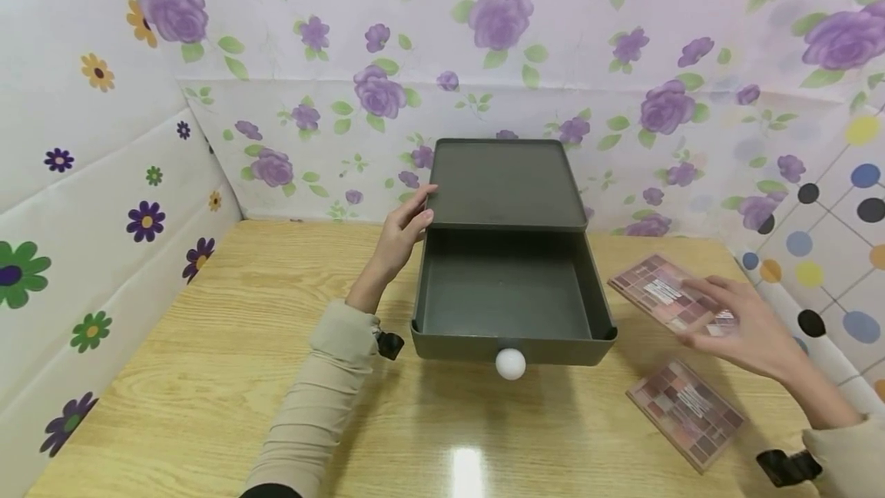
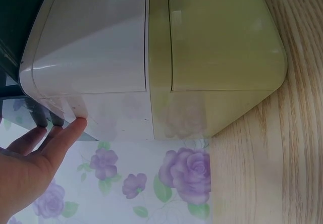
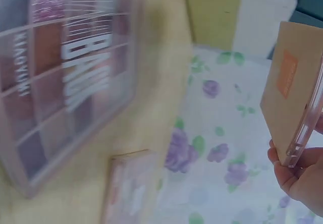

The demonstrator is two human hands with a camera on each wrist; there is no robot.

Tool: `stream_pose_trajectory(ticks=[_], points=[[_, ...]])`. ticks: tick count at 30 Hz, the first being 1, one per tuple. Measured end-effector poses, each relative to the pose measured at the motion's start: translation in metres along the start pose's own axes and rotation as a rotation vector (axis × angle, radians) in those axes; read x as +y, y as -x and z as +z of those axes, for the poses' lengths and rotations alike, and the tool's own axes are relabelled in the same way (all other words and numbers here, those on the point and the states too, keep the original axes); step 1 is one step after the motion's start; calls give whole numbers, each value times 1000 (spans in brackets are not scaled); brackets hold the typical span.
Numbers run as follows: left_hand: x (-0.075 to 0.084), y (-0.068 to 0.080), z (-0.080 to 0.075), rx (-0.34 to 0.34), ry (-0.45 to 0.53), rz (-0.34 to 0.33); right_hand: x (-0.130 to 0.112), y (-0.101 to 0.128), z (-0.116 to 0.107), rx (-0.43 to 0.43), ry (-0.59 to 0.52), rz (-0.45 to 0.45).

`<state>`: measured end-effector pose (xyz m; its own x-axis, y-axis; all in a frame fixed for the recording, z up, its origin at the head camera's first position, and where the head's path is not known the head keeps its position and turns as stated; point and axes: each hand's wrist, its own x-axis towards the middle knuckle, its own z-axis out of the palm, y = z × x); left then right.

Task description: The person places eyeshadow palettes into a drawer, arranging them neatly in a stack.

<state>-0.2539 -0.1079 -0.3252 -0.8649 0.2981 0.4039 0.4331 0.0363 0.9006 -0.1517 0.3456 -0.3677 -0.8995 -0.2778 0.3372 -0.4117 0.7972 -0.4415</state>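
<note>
Our left hand (image 1: 399,235), unclenched, touches the box (image 1: 508,183) at nine o'clock; our right hand (image 1: 747,321) pinches a palette (image 3: 290,90) at three o'clock from the drawer (image 1: 456,349). We should keep it level.

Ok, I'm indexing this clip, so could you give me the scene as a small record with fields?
surface: wood-grain table
container: box with a dark gray top
drawer: gray drawer, pulled out
knob: white round knob on the drawer front
left hand: left hand touches the box's side
right hand: right hand grips the held palette, orange label on its back
on table: nearer palette, white lettering; another palette, partly cut off in the right wrist view
backdrop: purple-flowered sheet
</note>
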Motion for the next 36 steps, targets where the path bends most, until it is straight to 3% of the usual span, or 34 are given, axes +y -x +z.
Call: stream_pose_trajectory(ticks=[11,21,36], points=[[0,1,2,2,-7,6,-30,2,-25,29,7,-17],[0,0,2,-1,-12,11,-39,-1,-38,67,-32,-94],[-1,0,0,8,-5,14,-74,-17,-47,22,-26,-222]])
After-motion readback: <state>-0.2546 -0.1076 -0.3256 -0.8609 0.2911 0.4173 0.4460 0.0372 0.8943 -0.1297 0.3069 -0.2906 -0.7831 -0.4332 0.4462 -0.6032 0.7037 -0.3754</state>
